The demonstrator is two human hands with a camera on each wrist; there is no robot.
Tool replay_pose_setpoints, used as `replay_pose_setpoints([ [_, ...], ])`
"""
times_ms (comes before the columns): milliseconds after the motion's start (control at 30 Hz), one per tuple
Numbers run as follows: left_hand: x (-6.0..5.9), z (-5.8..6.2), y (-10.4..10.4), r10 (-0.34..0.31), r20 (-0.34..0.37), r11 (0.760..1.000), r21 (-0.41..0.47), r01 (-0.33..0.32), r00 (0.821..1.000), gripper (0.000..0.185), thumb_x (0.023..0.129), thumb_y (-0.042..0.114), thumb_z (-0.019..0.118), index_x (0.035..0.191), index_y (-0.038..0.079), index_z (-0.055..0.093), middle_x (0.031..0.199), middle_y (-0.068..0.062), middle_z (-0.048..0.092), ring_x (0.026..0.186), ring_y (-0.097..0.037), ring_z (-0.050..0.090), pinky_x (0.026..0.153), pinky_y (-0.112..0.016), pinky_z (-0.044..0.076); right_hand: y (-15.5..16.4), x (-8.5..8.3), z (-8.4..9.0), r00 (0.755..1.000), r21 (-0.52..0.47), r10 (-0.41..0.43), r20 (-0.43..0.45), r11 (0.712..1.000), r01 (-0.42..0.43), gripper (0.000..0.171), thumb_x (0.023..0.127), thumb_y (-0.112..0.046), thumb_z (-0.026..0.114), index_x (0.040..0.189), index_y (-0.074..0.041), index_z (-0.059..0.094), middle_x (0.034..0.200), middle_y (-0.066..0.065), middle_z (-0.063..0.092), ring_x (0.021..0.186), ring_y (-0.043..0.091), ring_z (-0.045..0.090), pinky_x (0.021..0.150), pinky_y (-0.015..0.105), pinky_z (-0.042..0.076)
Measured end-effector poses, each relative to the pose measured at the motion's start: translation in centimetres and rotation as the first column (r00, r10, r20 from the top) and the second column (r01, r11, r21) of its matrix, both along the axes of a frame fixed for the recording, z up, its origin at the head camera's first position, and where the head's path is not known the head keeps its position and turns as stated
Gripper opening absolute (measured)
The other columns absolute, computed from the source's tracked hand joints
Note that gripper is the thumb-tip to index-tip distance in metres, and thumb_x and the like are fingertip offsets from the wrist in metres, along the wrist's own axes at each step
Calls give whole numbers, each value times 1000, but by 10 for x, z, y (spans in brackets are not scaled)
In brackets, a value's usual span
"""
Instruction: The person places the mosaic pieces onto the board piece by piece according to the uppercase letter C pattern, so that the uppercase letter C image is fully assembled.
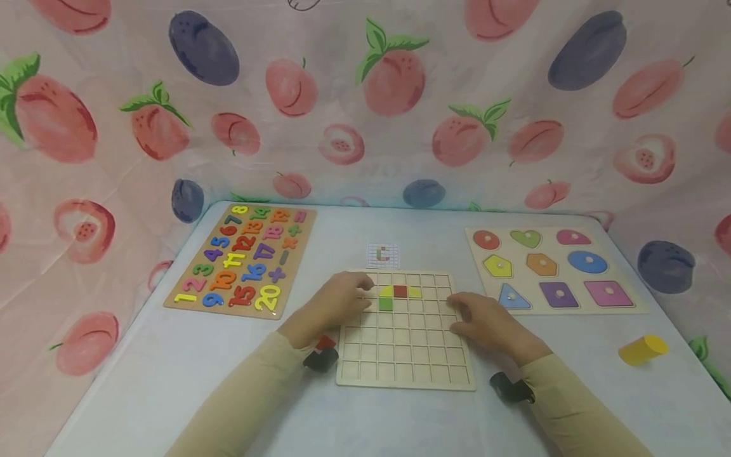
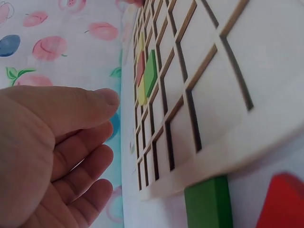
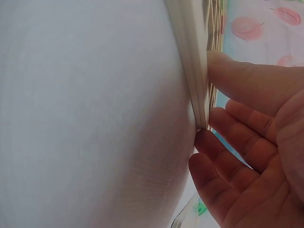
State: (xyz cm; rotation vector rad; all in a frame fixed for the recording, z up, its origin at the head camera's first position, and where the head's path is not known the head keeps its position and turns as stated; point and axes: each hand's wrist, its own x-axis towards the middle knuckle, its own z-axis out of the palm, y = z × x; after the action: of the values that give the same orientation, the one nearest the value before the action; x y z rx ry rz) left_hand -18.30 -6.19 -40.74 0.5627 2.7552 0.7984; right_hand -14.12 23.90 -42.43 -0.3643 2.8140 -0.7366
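Head view: the grid board (image 1: pixel 405 346), mid-table, is being steadied by the right hand (image 1: pixel 485 320), fingers loosely spread at its right edge; the left hand (image 1: pixel 337 301), relaxed and holding nothing, is being rested at its far-left corner. The seated tiles (image 1: pixel 400 293) could be jolted loose by a nudge.

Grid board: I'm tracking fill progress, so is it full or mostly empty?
Mostly empty. The grid board holds only a yellow, red and green cluster near its far edge; other cells are bare.

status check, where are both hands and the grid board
Left hand open, at grid board left edge. Right hand open, fingers touching right edge. Four coloured tiles seated near the top. Nothing blocking.
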Motion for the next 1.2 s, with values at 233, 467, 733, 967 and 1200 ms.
replay_pose_setpoints([
  [233, 3, 6, -12, 46, 25, 999, 7, -46, 999, 31, 91, 15, 73, 121, 7, 67, 122, -9, 66, 118, -27, 58, 103, -43, 45, 0, 0, 1, 1000, -5, 1, -3, 1000, -1, 53, 87, -14, 74, 134, 1, 58, 138, 20, 57, 132, 41, 47, 108, 56, 37],
  [467, 4, 6, -28, 86, 52, 996, 31, -88, 995, 31, 92, 15, 72, 121, 7, 67, 124, -9, 66, 120, -29, 56, 105, -45, 43, 0, 1, 2, 1000, -16, -2, -1, 1000, 2, 52, 87, -13, 74, 134, 1, 58, 138, 19, 57, 131, 41, 48, 108, 56, 38],
  [733, 6, 2, -43, 164, 142, 986, 13, -167, 976, 34, 92, 19, 72, 125, 13, 66, 131, -7, 62, 118, -27, 54, 104, -48, 44, -1, 2, 3, 1000, -23, -13, 14, 1000, 13, 53, 87, -14, 74, 135, 0, 57, 140, 19, 56, 134, 41, 45, 109, 56, 36],
  [967, 10, -4, -53, 186, 187, 983, -20, -185, 965, 37, 90, 18, 74, 126, 15, 66, 131, -4, 62, 119, -25, 55, 97, -44, 49, -2, 2, 4, 1000, -16, -17, 22, 1000, 17, 53, 87, -15, 73, 136, 0, 57, 140, 19, 56, 134, 41, 44, 110, 56, 35],
  [1200, 14, -10, -60, 141, 180, 990, -39, -136, 974, 46, 87, 21, 80, 130, 14, 65, 130, -3, 63, 126, -25, 54, 103, -45, 46, -2, 2, 5, 1000, -13, -9, 12, 1000, 9, 53, 87, -14, 73, 135, 2, 57, 139, 20, 56, 134, 42, 45, 109, 56, 36],
])
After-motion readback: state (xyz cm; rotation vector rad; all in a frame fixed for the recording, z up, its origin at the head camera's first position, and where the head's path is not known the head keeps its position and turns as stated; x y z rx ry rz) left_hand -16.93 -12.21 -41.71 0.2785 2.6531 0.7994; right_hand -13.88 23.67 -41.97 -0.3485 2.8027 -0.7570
